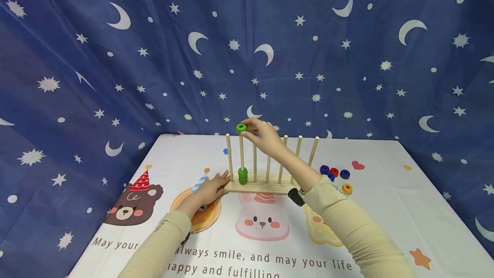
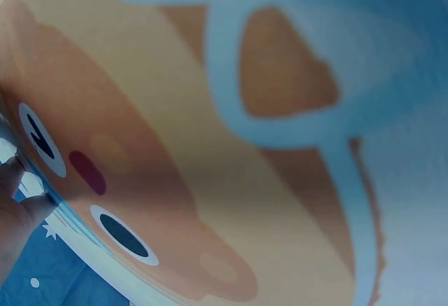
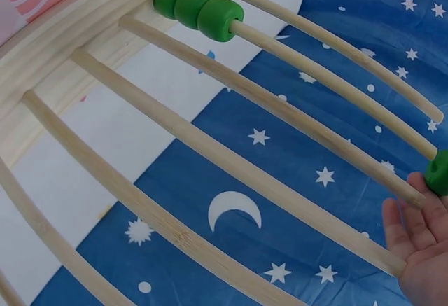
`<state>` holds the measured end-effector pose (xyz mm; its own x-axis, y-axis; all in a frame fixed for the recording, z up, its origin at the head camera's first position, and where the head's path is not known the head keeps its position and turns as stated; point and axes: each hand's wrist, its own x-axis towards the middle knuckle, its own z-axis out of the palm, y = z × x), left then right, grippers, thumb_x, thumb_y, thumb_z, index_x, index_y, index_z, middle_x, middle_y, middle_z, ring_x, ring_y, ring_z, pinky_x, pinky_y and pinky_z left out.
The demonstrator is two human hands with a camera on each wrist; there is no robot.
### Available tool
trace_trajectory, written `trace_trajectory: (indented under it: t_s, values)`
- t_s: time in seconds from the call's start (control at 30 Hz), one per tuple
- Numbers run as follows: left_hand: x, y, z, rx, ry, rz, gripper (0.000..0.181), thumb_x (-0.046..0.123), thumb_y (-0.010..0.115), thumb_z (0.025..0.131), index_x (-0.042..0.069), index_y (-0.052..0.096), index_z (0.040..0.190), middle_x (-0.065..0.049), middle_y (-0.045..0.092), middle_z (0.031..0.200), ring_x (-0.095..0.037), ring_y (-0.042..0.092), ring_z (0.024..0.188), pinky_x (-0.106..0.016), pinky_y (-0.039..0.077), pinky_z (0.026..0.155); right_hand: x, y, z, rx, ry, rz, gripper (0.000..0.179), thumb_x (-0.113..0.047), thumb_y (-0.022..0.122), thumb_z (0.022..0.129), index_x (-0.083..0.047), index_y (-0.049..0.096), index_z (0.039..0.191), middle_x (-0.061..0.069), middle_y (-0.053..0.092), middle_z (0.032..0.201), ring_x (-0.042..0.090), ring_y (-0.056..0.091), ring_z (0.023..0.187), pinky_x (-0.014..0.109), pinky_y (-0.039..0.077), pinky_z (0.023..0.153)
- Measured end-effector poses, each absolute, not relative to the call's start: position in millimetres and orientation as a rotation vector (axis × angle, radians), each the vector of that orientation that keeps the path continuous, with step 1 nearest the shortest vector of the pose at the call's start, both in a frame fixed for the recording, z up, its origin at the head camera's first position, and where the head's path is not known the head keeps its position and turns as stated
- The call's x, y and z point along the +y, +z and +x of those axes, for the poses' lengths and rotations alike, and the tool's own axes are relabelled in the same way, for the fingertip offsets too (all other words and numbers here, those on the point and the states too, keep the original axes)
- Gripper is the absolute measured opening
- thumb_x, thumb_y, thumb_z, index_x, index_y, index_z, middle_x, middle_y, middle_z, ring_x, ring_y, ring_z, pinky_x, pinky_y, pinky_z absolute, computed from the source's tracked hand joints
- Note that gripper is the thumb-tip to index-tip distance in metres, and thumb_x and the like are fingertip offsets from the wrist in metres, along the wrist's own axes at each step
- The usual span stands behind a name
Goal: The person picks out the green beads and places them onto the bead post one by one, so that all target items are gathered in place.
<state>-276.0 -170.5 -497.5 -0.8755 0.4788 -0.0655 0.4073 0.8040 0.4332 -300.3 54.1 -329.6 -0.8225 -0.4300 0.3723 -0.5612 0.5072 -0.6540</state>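
Observation:
A wooden rack with a flat base (image 1: 258,188) and several upright pegs stands on the table. My right hand (image 1: 266,138) pinches a green bead (image 1: 241,129) between thumb and fingers at the top of the second peg from the left. In the right wrist view the held green bead (image 3: 438,174) is at the peg's tip; whether the tip is inside its hole cannot be told. Lower on that same peg sit 3 stacked green beads (image 3: 197,10), touching the base. My left hand (image 1: 210,188) rests against the base's left end, fingers fairly straight.
Right of the rack lie loose beads: a red bead (image 1: 333,172), an orange bead (image 1: 347,188) and several blue ones, including a dark blue bead (image 1: 344,174). A printed white tablecloth (image 1: 386,209) covers the table. Behind it hangs a blue star-patterned curtain (image 1: 239,33).

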Motion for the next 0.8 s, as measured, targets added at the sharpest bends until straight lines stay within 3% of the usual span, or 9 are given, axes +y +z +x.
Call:
trace_trajectory:
  t_s: [0.5,0.67,0.73,0.8]
  values:
    - [-170.3,-495.8,-273.8,2.812,0.629,0.694,0.051,0.021,0.052,0.096,0.005,0.04,0.143,-0.019,0.027,0.152,-0.05,0.029,0.134,-0.073,0.017,0.104,51.5,-329.8,-300.7,-2.632,1.115,0.862,0.033,-0.018,0.062,0.091,-0.001,0.06,0.12,0.014,0.068,0.114,0.026,0.065,0.102,0.041,0.052,0.089]
    - [-170.4,-496.5,-274.5,2.812,0.632,0.7,0.052,0.021,0.053,0.096,0.005,0.04,0.143,-0.019,0.027,0.152,-0.051,0.029,0.134,-0.074,0.017,0.103,52.5,-329.6,-299.8,-2.662,1.069,0.858,0.033,-0.02,0.063,0.091,-0.004,0.062,0.119,0.012,0.069,0.114,0.024,0.064,0.095,0.035,0.052,0.082]
    - [-170.4,-497.1,-275.2,2.812,0.636,0.7,0.052,0.021,0.053,0.096,0.004,0.04,0.143,-0.019,0.027,0.152,-0.05,0.029,0.134,-0.074,0.017,0.104,53.8,-328.7,-299.1,-2.675,1.053,0.861,0.037,-0.023,0.064,0.09,-0.005,0.061,0.123,0.013,0.07,0.107,0.025,0.061,0.085,0.034,0.05,0.072]
    - [-170.4,-497.5,-276.0,2.81,0.637,0.701,0.052,0.021,0.053,0.096,0.005,0.04,0.143,-0.019,0.027,0.152,-0.05,0.029,0.134,-0.073,0.016,0.104,55.7,-327.7,-299.2,-2.673,1.071,0.861,0.041,-0.025,0.065,0.09,-0.005,0.059,0.126,0.014,0.068,0.112,0.026,0.063,0.09,0.034,0.053,0.076]
